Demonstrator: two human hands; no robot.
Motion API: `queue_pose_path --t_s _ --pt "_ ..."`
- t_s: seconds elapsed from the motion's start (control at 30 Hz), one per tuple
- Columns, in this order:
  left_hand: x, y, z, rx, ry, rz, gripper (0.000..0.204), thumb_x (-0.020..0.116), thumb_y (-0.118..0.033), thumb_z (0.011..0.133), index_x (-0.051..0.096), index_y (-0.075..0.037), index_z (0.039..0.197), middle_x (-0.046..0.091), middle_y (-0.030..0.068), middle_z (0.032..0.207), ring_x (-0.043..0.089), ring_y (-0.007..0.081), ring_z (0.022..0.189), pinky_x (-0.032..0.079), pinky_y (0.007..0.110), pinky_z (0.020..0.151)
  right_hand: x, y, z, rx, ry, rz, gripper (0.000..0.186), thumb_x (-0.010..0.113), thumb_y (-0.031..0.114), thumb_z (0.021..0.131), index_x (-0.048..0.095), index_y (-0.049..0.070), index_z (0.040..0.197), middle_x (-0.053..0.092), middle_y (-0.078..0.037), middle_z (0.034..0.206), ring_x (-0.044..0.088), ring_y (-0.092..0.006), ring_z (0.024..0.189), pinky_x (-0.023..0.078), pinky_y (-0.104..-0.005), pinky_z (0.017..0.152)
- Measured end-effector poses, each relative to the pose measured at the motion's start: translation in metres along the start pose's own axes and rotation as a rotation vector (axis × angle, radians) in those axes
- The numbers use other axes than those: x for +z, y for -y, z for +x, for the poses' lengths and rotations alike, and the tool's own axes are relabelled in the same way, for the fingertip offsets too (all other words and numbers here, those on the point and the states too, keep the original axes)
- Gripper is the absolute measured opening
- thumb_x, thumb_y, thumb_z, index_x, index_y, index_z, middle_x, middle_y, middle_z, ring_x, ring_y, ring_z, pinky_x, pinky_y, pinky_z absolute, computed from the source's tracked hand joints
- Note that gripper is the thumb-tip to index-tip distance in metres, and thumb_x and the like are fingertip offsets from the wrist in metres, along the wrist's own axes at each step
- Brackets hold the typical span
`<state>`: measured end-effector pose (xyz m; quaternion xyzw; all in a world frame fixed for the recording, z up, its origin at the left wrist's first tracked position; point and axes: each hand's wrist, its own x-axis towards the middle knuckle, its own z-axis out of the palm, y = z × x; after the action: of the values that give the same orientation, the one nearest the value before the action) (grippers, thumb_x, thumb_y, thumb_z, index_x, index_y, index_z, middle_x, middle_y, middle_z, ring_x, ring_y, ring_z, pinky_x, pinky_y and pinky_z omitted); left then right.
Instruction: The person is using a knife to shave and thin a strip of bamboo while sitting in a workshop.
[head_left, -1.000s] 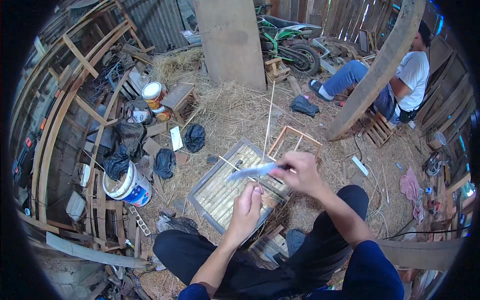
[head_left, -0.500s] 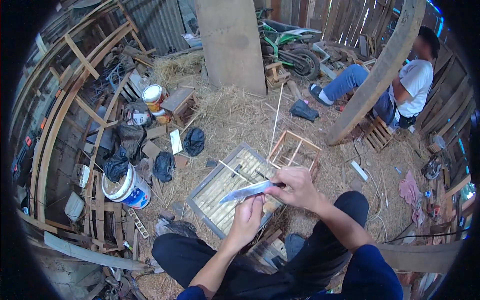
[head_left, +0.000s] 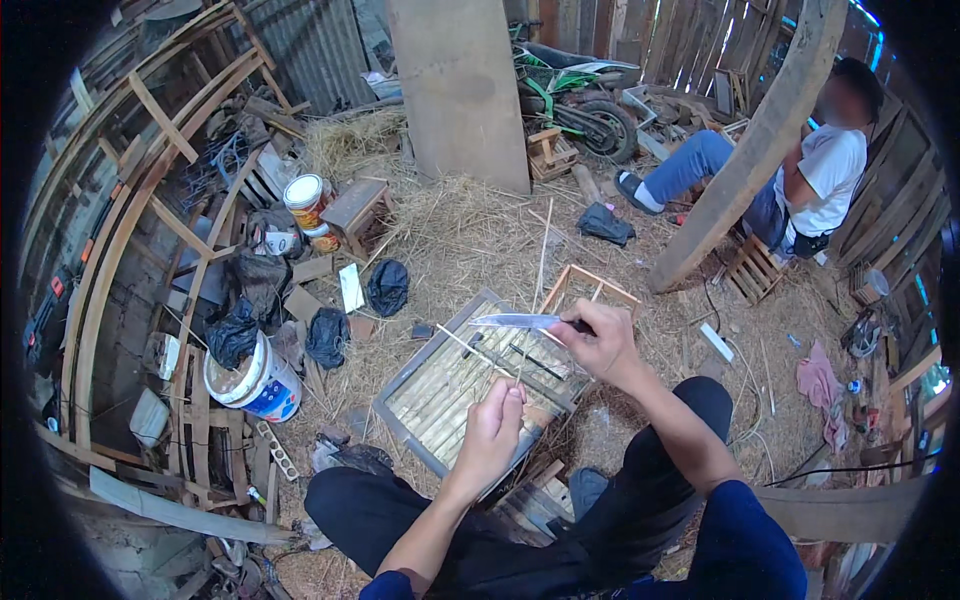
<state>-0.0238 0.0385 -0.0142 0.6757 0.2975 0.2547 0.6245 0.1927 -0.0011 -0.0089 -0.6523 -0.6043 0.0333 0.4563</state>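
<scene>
From my remote station, I saw the left hand point(head_left: 492, 425) clenched around a thin stick point(head_left: 519, 368) pointing away, over the slatted panel point(head_left: 408, 436). Toward its far corner, the right hand point(head_left: 602, 345) grasped a knife point(head_left: 515, 321), blade leftward, crosswise beyond the stick, seemingly apart.

Rustic shed looked like a workshop

Straw point(head_left: 465, 212) littered the floor point(head_left: 790, 300), gappy plank walls point(head_left: 690, 38) and corrugated metal point(head_left: 320, 62) enclosed it, and a motorbike point(head_left: 578, 108), buckets point(head_left: 268, 388), rough timber point(head_left: 182, 222) and a low slatted table point(head_left: 432, 408) crowded in.
</scene>
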Motion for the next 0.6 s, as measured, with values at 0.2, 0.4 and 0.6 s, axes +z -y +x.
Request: queue_pose_path --t_s 0.2,0.4,0.6 --pt "-0.003 -0.003 0.001 0.096 -0.062 0.187 0.020 0.044 -0.016 0.107 0.053 -0.002 0.097 0.042 -0.0037 0.063 0.037 0.0028 0.055 0.030 0.024 0.048 0.014 0.019 -0.005 -0.229 0.050 -0.001 0.035 0.074 0.040 0.086 0.063 0.009 0.075 0.059 -0.009 0.063 0.061 -0.0276 0.057 0.045 -0.0375 0.051" --pt "-0.004 -0.006 -0.006 0.015 -0.035 0.139 0.018 0.046 -0.012 0.104 0.057 0.002 0.102 0.053 0.0110 0.064 0.049 0.0131 0.058 0.041 0.034 0.056 0.009 0.015 -0.008 0.019 -0.041 0.009 0.028 0.077 0.032 0.081 0.065 0.008 0.075 0.062 -0.010 0.065 0.063 -0.0266 0.058 0.047 -0.0363 0.053" --pt "-0.006 -0.009 -0.007 -0.040 -0.041 0.105 0.019 0.046 -0.014 0.104 0.057 0.000 0.099 0.045 0.0058 0.060 0.042 0.0096 0.056 0.037 0.032 0.053 0.005 0.025 -0.009 0.070 0.033 0.058 0.024 0.076 0.025 0.084 0.066 0.004 0.077 0.065 -0.011 0.068 0.065 -0.0217 0.060 0.048 -0.0336 0.055"
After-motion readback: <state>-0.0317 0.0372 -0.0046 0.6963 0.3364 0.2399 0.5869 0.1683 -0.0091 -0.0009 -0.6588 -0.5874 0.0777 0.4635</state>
